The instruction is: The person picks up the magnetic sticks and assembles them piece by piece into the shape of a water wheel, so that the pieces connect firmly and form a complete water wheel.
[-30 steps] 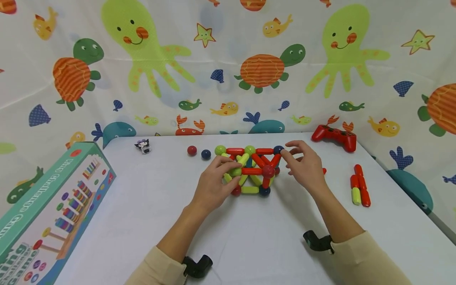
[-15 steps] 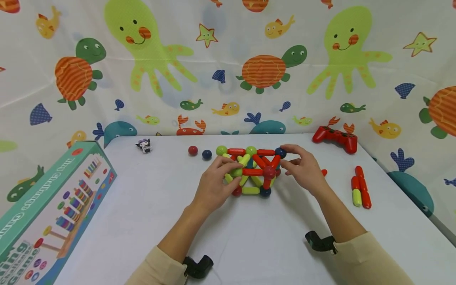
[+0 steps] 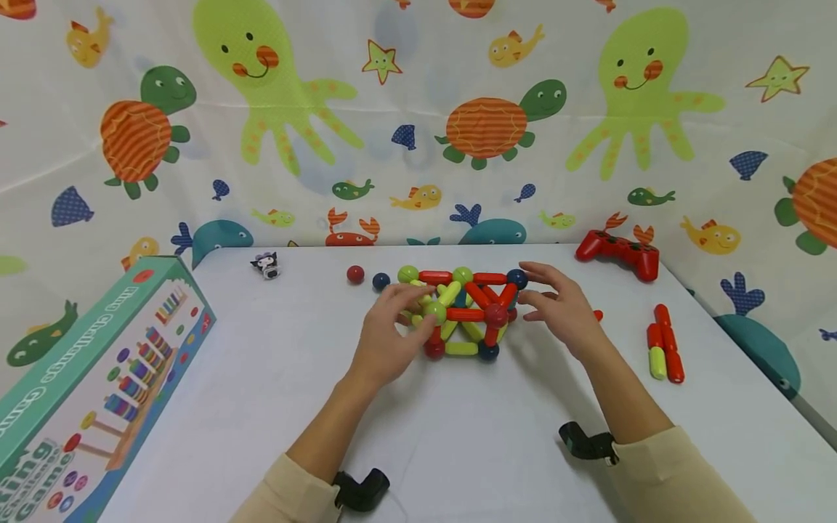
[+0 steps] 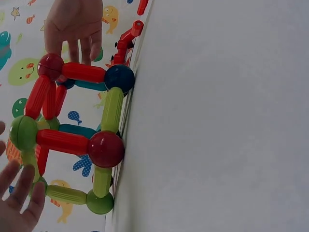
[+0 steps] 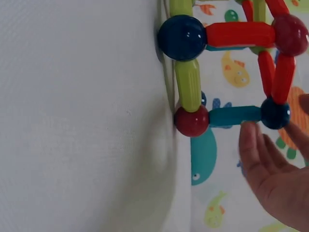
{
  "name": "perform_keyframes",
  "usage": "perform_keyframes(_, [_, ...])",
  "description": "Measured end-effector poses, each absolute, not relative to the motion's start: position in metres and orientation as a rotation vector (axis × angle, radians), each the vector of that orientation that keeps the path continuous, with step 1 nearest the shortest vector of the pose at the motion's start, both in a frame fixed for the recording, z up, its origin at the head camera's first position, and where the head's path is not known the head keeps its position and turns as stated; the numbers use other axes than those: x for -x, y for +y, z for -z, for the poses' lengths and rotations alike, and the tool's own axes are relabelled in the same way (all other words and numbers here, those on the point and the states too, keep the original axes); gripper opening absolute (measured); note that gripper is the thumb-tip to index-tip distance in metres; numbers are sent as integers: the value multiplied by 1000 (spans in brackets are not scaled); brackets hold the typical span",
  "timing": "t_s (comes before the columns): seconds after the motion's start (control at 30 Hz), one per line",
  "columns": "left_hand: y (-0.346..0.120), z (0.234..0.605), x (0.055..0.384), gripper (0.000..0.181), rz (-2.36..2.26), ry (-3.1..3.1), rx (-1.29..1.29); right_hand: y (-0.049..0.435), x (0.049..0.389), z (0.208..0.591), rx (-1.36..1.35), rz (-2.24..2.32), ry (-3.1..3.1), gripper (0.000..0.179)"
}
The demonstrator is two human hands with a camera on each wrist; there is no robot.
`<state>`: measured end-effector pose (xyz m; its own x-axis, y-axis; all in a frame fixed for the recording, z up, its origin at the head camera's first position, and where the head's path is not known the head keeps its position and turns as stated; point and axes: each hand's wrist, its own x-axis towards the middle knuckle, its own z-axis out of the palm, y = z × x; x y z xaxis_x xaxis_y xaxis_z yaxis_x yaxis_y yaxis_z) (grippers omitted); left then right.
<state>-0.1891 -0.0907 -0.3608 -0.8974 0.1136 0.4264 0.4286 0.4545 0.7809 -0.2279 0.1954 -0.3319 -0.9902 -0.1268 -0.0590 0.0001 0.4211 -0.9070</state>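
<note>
Lime ball [image 3: 435, 313] nr L hand [image 3: 384, 335], fingers [image 4: 22, 187] spread.

Over on the left of the head view, the box [image 3: 140, 367] is carrying pale lettering along its teal side [image 3: 85, 349]; one word is seemingly reading "Challenge", while its neighbours are blurring too much to call. Down in the lower left corner, bigger letters [image 3: 35, 472] are running across the box's front, the frame edge cutting into them, their wording escaping us.

Head view faces forward-down; nearer wrist views share the structure [image 3: 466, 314].
</note>
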Motion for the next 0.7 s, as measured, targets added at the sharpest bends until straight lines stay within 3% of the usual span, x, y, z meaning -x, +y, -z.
perform_keyframes(0.33, [-107,357,228,70,2318,-2256,-384,195,250,349,-241,1844,2101,93])
perform_keyframes(0.47, [-108,354,250,79,2502,-2197,-452,191,263,354,-264,1807,2088,103])
perform_keyframes(0.7, [-103,356,275,85,2380,-2496,-381,190,288,355,-124,1721,2090,98])
